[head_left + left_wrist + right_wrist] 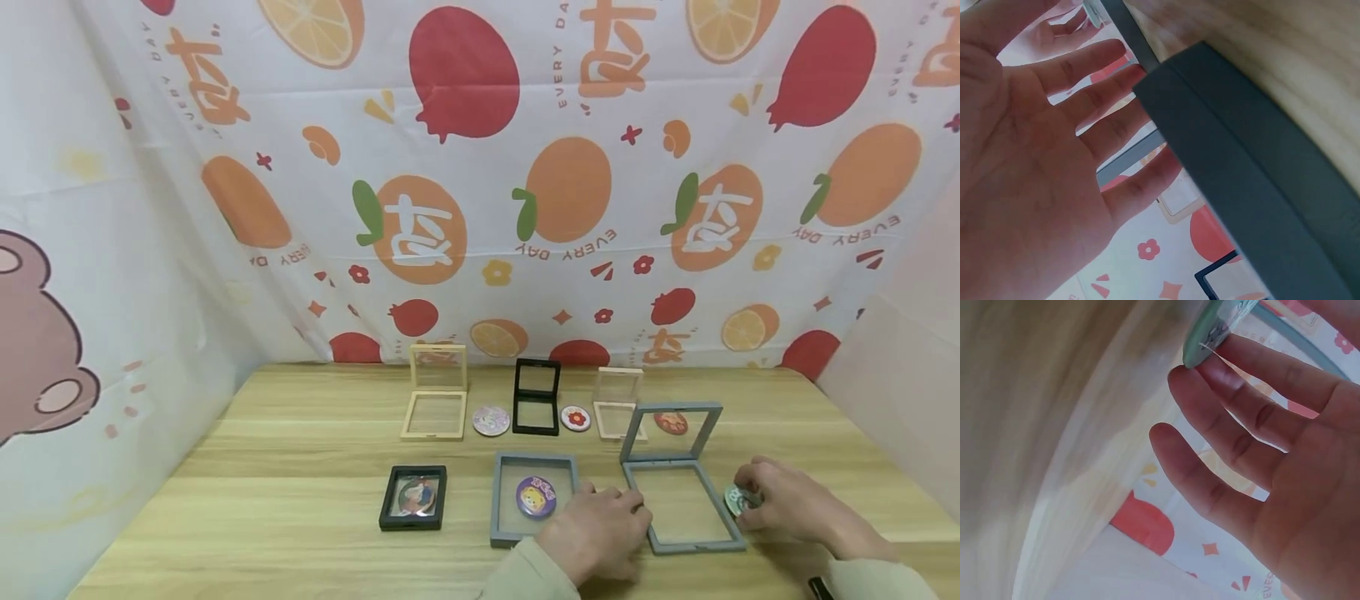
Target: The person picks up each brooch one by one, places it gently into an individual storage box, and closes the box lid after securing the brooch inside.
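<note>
Small black square frame (387, 502): leftmost on the wood-grain counter (262, 433); folded closed, with a round multicoloured badge (416, 497) behind clear film; looks done.
Back row: a cream square frame (438, 390), a pale lilac round badge (491, 421), a second small black frame (536, 397), a white round badge with a red flower (575, 417), a pale pinkish frame (620, 371), an orange-red round badge (671, 422); these three frames stand hinged up, badges outside them; seemingly left to do.
Closed grey square frame (497, 500): flat, a purple round bear badge (536, 497) within; apparently finished.
Left hand (600, 529): between it and the hinged-up grey square frame (701, 547); fingers loosely extended, holding nothing; contact with either I cannot tell.
Hinged-up frame: lid raised, no badge inside; its filling looks not yet done.
Mint-green round badge (735, 498): just beside that frame's right edge; at the right hand's fingertips.
Right hand (791, 504): pinches the mint badge, thumb against fingers.
</note>
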`<state>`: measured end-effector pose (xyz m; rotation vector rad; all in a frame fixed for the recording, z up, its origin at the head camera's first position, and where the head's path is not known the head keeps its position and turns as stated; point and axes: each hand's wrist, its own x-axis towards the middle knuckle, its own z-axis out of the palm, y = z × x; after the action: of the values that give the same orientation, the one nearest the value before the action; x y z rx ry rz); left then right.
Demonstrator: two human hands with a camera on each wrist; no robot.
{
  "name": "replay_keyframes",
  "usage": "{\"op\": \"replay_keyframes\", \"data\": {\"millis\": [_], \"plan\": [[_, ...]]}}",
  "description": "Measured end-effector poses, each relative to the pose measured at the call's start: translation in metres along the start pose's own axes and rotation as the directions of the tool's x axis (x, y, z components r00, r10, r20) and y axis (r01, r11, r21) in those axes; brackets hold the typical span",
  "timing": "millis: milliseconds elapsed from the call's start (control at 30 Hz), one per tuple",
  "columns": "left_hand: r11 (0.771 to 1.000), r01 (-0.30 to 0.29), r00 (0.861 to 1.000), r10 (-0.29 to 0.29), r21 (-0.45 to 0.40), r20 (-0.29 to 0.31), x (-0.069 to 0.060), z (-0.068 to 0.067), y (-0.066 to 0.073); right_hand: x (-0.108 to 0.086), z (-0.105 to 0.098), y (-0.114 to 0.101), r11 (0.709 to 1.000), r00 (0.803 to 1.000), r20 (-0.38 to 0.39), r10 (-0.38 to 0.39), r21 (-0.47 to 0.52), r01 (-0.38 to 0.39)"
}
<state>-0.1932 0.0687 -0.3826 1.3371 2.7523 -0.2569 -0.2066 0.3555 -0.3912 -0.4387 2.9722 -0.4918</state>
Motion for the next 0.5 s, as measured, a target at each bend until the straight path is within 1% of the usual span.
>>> {"op": "replay_keyframes", "data": {"millis": [133, 200, 333, 500], "plan": [[1.000, 0.015, 0.999, -0.015, 0.000, 0.029, 0.000, 0.003, 0.001, 0.005, 0.003, -0.004, 0.999, 0.999, -0.028, -0.040, -0.010, 0.040], [1.000, 0.018, 0.999, -0.018, -0.001, 0.038, 0.001, 0.003, 0.001, 0.007, 0.002, -0.006, 0.999, 0.998, -0.035, -0.046, -0.010, 0.045], [1.000, 0.020, 0.999, -0.020, -0.005, 0.051, 0.001, 0.002, 0.002, 0.008, 0.000, -0.009, 1.000, 0.999, -0.023, -0.023, 0.012, 0.024], [1.000, 0.016, 0.998, -0.016, 0.003, 0.053, 0.002, 0.000, 0.002, 0.008, -0.002, -0.012, 1.000, 1.000, -0.018, -0.012, 0.021, 0.012]]}}
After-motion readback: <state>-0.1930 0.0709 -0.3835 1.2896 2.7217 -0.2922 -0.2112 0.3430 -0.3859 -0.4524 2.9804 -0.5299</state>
